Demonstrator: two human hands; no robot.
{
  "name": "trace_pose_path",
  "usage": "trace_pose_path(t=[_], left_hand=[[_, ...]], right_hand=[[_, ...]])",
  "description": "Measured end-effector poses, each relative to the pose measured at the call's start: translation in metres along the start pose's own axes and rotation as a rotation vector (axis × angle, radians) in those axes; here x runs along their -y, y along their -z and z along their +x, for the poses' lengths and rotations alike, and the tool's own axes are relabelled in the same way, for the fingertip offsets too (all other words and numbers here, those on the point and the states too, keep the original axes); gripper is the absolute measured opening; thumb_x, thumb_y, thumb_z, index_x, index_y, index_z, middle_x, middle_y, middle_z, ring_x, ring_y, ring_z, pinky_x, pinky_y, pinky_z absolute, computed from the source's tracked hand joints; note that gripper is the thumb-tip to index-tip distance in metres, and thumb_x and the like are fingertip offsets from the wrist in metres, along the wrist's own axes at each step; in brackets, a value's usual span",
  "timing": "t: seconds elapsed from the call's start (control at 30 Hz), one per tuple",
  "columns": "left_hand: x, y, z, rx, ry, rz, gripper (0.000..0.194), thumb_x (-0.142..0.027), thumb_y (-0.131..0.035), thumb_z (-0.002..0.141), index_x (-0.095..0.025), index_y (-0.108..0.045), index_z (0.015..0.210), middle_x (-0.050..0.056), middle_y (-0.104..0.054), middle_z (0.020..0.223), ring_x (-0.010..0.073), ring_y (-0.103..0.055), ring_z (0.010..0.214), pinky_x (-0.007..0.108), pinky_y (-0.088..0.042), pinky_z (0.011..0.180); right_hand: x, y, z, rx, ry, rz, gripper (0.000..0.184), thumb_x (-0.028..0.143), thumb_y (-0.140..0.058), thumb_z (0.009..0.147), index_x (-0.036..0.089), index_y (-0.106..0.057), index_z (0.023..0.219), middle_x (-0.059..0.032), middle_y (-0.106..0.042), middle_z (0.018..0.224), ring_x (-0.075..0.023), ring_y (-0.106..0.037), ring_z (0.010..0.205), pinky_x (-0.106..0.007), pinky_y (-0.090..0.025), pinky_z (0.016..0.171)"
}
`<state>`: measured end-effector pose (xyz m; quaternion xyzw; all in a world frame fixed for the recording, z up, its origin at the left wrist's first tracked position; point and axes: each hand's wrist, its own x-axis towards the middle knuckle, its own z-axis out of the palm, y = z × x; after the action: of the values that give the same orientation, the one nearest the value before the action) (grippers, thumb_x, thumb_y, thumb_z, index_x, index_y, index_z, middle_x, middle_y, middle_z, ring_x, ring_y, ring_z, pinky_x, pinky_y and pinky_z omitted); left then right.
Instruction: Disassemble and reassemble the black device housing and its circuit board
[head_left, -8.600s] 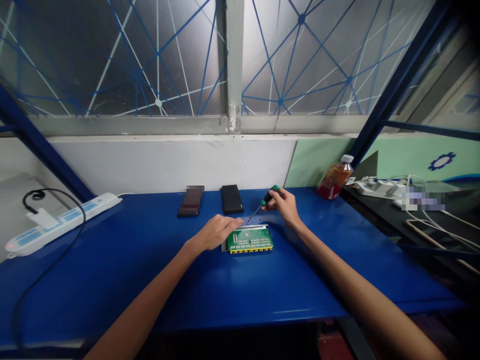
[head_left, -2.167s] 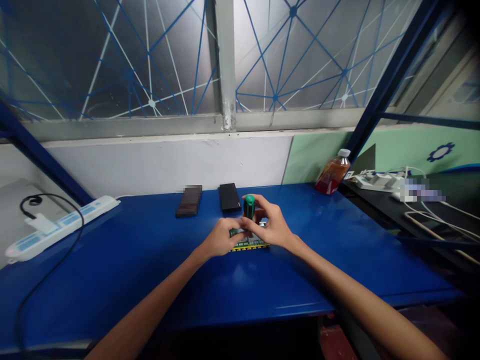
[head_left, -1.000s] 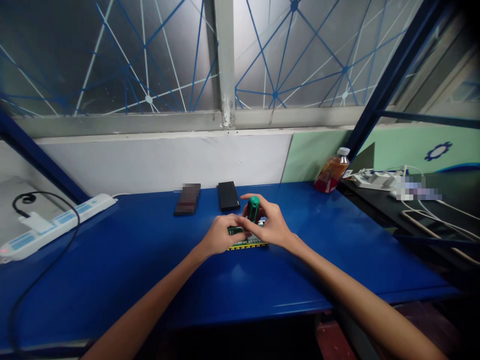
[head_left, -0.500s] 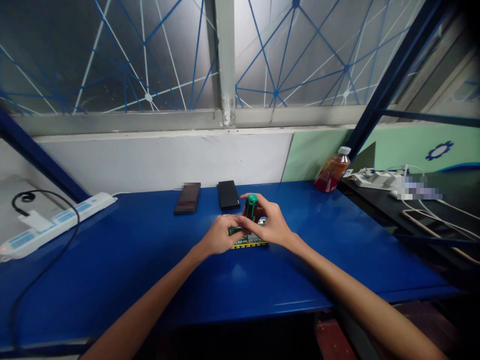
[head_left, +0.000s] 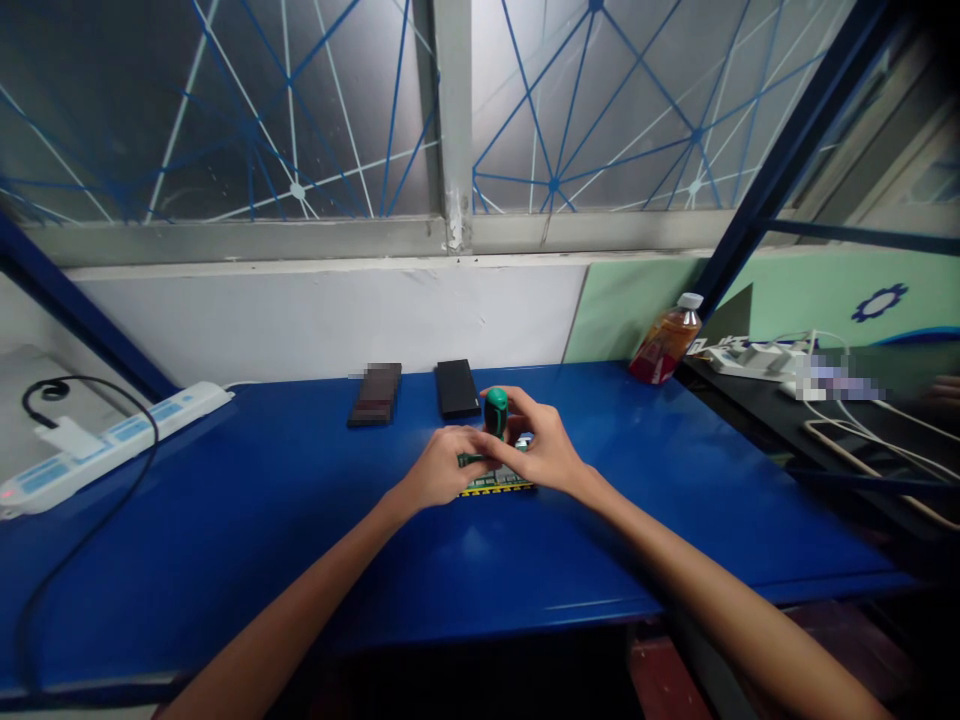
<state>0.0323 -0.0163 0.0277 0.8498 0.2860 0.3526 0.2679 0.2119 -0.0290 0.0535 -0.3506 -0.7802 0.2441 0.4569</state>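
My right hand (head_left: 546,442) is closed round a green-and-black screwdriver (head_left: 496,408), its handle standing nearly upright and its tip hidden behind fingers. Close against it, my left hand (head_left: 444,466) has its fingers pinched together near the screwdriver's lower part. A dark green edge shows between the left thumb and fingers, but what they grip I cannot make out. Under both hands lies a small green board (head_left: 497,480) with pale markings and a yellow-and-black front edge; the hands cover most of it.
Behind the hands lie a black flat box (head_left: 457,389) and a dark, partly blurred phone-like slab (head_left: 376,395). A drink bottle (head_left: 666,340) stands at the back right. Left is a white power strip (head_left: 120,450) with a black cable. Cords (head_left: 862,430) cover the right-hand table.
The screwdriver's handle has turned and shifted slightly left within my right hand. Both hands stay over the board. A blurred shape, perhaps a person's hand, now shows at the far right edge.
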Motion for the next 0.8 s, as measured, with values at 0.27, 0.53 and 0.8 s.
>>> trace_pose_path(t=[0.27,0.53,0.8], left_hand=[[-0.0041,0.0010,-0.0013,0.053,0.024,0.032,0.019,-0.023,-0.059,0.088,-0.015,-0.073,0.077,0.006,-0.072,0.083,0.0179,-0.067,0.080,0.029,-0.049,0.075],[-0.0041,-0.0006,-0.0022,-0.018,0.017,0.055,0.011,-0.026,-0.069,0.082,-0.017,-0.075,0.079,0.005,-0.072,0.081,0.0186,-0.064,0.077,0.030,-0.049,0.072],[-0.0035,-0.0024,-0.0016,-0.014,0.028,0.044,0.010,-0.021,-0.068,0.083,-0.017,-0.076,0.079,0.005,-0.074,0.082,0.0187,-0.067,0.078,0.029,-0.049,0.074]], right_hand=[[0.0009,0.0007,-0.0001,0.010,-0.005,-0.031,0.043,0.033,-0.062,0.081,0.018,-0.051,0.120,0.0009,-0.063,0.075,-0.0099,-0.053,0.051,-0.026,-0.044,0.047],[0.0026,0.0019,0.0000,-0.027,0.029,-0.047,0.041,0.034,-0.062,0.082,0.020,-0.053,0.119,-0.0002,-0.068,0.080,-0.0112,-0.056,0.060,-0.026,-0.047,0.057],[0.0006,0.0011,0.0001,-0.005,-0.006,-0.018,0.043,0.035,-0.063,0.082,0.019,-0.052,0.120,-0.0002,-0.066,0.078,-0.0105,-0.055,0.055,-0.026,-0.047,0.052]])
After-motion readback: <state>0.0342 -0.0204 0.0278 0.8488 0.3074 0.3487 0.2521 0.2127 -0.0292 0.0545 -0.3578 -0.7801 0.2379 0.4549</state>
